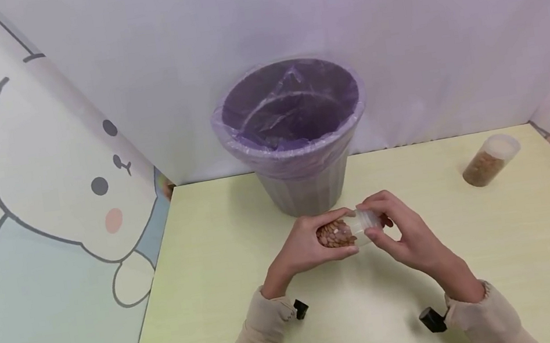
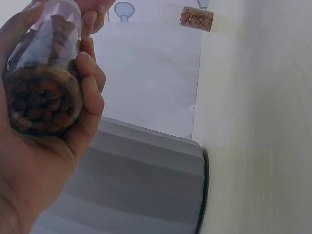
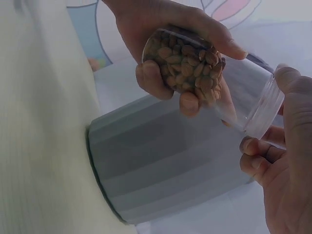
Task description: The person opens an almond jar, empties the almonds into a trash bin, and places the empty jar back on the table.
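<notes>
A clear jar [image 1: 360,235] partly filled with brown almonds [image 3: 183,66] is held on its side above the table, in front of the bin. My left hand [image 1: 309,246] wraps its fingers and thumb round the almond end of the jar. At the other end, my right hand [image 1: 405,235] grips the translucent lid [image 3: 267,108] between thumb and fingers. In the left wrist view the jar's base faces the camera, and almonds [image 2: 41,105] show through it. The lid appears to be on the jar's mouth.
A grey bin [image 1: 303,185] with a purple liner bag [image 1: 227,134] stands at the table's back edge. A second clear jar [image 1: 490,160] of brown nuts stands at the back right of the pale yellow table [image 1: 211,321]. A rabbit picture [image 1: 58,167] covers the left wall.
</notes>
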The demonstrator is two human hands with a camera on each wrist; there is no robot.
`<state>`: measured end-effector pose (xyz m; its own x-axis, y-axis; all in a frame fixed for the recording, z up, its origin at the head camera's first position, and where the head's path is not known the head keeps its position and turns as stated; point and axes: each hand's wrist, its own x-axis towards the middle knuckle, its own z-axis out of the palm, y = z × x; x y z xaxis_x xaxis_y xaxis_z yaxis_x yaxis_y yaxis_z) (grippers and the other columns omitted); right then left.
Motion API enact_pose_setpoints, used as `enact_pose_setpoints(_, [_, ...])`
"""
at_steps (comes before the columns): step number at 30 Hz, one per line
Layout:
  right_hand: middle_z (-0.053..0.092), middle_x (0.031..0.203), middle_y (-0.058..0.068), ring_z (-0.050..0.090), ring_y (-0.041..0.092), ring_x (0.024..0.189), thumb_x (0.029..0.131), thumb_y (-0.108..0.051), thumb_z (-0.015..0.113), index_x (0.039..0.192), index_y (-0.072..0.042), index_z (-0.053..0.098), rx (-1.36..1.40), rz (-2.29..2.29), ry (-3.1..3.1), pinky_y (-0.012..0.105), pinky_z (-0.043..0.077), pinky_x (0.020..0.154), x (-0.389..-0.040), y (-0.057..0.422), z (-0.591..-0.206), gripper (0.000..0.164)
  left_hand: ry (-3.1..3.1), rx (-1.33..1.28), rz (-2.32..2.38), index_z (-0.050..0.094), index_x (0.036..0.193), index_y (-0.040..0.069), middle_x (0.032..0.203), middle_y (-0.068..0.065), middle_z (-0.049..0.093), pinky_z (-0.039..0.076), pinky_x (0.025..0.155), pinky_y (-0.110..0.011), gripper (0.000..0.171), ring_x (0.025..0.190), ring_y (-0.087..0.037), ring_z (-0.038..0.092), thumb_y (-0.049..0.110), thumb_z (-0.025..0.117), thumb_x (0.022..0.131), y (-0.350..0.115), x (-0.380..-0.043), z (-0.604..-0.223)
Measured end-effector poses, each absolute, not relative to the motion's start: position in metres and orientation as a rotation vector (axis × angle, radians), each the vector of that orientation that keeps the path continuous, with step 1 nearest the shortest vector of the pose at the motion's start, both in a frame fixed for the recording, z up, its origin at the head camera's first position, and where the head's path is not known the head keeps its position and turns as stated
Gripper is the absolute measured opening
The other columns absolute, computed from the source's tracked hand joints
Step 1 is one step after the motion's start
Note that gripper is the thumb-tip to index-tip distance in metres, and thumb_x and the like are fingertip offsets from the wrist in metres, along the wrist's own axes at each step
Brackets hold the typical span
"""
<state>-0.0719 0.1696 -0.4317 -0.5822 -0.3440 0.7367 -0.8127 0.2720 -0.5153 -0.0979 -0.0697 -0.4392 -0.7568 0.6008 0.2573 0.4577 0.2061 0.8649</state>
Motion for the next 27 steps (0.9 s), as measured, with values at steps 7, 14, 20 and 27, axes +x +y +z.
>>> enact_pose_setpoints(7, [0.060, 0.119, 0.018, 0.056, 0.012, 0.104, 0.107, -0.036, 0.059, 0.125, 0.007, 0.063, 1.147, 1.261, -2.021, 0.015, 0.046, 0.078, -0.066, 0.163, -0.427, 0.047, 1.861, 0.988, 1.765, 0.062, 0.138, -0.006, 0.107, -0.029, 0.068, 0.056, 0.073, -0.025, 0.061, 0.085, -0.005, 0.063, 0.027, 0.081, 0.091, -0.075, -0.104, -0.448])
enact_pose_setpoints(14, [0.060, 0.126, 0.013, 0.056, 0.010, 0.102, 0.108, -0.036, 0.057, 0.130, 0.000, 0.063, 1.174, 1.217, -2.106, 0.017, 0.046, 0.078, -0.065, 0.163, -0.416, 0.043, 1.759, 0.977, 1.789, 0.062, 0.135, -0.008, 0.099, -0.018, 0.066, 0.056, 0.063, -0.027, 0.071, 0.077, -0.008, 0.063, 0.045, 0.077, 0.091, -0.076, -0.106, -0.452])
enact_pose_setpoints(20, [0.059, 0.138, 0.010, 0.055, 0.006, 0.099, 0.110, -0.040, 0.051, 0.145, -0.004, 0.055, 1.094, 1.113, -2.240, 0.018, 0.044, 0.081, -0.065, 0.171, -0.416, 0.051, 1.956, 0.947, 1.733, 0.059, 0.145, 0.002, 0.121, -0.022, 0.069, 0.058, 0.080, -0.025, 0.058, 0.095, -0.005, 0.063, 0.015, 0.079, 0.092, -0.075, -0.104, -0.446])
enact_pose_setpoints(27, [0.058, 0.137, 0.004, 0.055, 0.006, 0.094, 0.096, -0.013, 0.071, 0.148, -0.008, 0.052, 0.899, 1.100, -2.418, 0.016, 0.044, 0.083, -0.063, 0.181, -0.418, 0.055, 2.411, 1.058, 1.482, 0.062, 0.143, 0.022, 0.118, -0.002, 0.075, 0.057, 0.084, -0.022, 0.064, 0.095, -0.004, 0.068, 0.025, 0.088, 0.085, -0.070, -0.099, -0.438])
